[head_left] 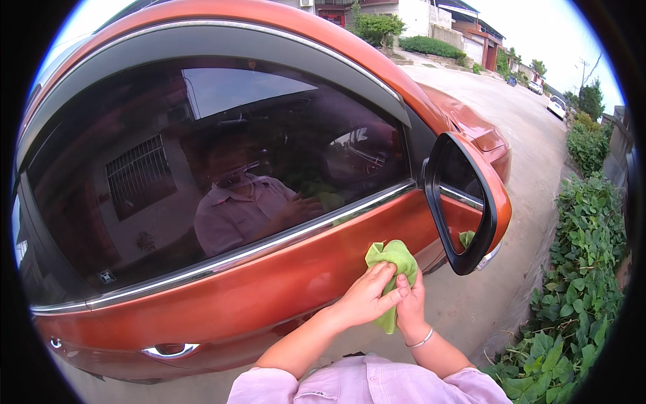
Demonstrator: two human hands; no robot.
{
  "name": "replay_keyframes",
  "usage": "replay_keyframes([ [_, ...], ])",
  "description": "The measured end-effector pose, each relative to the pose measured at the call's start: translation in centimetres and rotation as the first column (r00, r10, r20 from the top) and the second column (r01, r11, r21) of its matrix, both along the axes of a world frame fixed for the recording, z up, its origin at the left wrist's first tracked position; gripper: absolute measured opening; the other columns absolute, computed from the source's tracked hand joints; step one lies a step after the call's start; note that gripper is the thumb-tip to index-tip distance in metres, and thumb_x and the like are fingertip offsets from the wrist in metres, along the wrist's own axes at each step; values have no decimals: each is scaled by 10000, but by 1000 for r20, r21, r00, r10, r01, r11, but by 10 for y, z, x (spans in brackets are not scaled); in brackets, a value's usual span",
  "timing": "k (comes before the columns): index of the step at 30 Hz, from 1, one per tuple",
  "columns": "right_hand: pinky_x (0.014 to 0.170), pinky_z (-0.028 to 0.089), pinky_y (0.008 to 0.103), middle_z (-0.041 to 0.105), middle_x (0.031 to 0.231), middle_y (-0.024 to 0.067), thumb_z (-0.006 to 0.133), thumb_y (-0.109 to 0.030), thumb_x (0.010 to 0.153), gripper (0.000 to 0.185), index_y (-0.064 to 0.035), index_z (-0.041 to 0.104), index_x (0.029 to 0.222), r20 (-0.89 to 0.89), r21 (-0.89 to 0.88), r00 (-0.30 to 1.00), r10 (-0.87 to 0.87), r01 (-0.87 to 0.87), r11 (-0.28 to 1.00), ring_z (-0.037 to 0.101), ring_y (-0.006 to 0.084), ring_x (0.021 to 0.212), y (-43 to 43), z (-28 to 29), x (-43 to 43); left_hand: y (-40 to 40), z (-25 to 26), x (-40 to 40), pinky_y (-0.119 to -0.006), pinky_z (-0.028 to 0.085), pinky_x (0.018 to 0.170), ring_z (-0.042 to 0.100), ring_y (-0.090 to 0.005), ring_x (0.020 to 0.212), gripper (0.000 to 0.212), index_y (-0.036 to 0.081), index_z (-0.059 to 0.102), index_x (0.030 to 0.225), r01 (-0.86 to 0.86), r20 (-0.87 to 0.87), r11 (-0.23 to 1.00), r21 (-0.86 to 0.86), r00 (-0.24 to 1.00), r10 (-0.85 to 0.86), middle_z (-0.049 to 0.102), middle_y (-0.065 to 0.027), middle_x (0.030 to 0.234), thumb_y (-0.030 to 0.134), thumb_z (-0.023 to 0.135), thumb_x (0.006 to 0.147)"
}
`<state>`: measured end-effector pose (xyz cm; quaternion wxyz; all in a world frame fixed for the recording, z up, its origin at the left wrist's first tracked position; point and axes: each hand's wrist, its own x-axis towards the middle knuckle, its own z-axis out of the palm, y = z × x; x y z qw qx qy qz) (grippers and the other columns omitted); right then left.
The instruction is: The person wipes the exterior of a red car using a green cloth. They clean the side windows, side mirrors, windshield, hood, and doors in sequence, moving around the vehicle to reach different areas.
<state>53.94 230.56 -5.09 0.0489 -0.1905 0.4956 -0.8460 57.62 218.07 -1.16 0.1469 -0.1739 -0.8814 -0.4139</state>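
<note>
A bunched green cloth (396,256) is held between my two hands, in front of the orange car's door (313,267). My left hand (367,297) presses on the cloth from the left with its fingers over it. My right hand (413,300), with a silvery bangle at the wrist, grips the cloth from the right. Up and to the right of my hands is the car's side mirror (467,202), whose glass reflects a bit of the cloth. The dark side window (217,151) above the door shows a person's reflection.
The chrome door handle (170,350) is at the lower left. Leafy green plants (580,283) grow along the concrete road's edge (535,303) at the right. Farther up the road stand white cars (556,106) and houses.
</note>
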Motion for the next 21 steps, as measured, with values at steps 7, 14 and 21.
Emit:
replay_keyframes([
  [7,987,367,345,428,1307,177,508,-61,890,453,25,372,1313,-556,18,706,-439,538,843,438,274,1197,-59,47,-90,-70,-7,68,-444,377,971,541,-317,1082,294,25,618,997,-709,-535,700,-84,625,568,570,-154,1171,269,558,845],
  [14,1037,205,543,334,1372,250,499,-287,883,616,4,278,1379,-722,444,611,-324,769,460,325,394,1270,-81,34,-172,-132,-31,122,-570,132,1063,202,-421,1332,658,24,453,1281,-941,-702,112,-319,314,639,341,-206,1391,535,390,871],
  [21,1048,250,432,405,1311,239,528,-157,846,525,25,382,1316,-821,66,378,-428,808,585,361,396,1226,-167,114,-135,-137,-30,126,-555,84,1077,213,-403,1331,680,30,513,1221,-865,-640,389,-319,499,585,390,-190,1359,583,419,836],
])
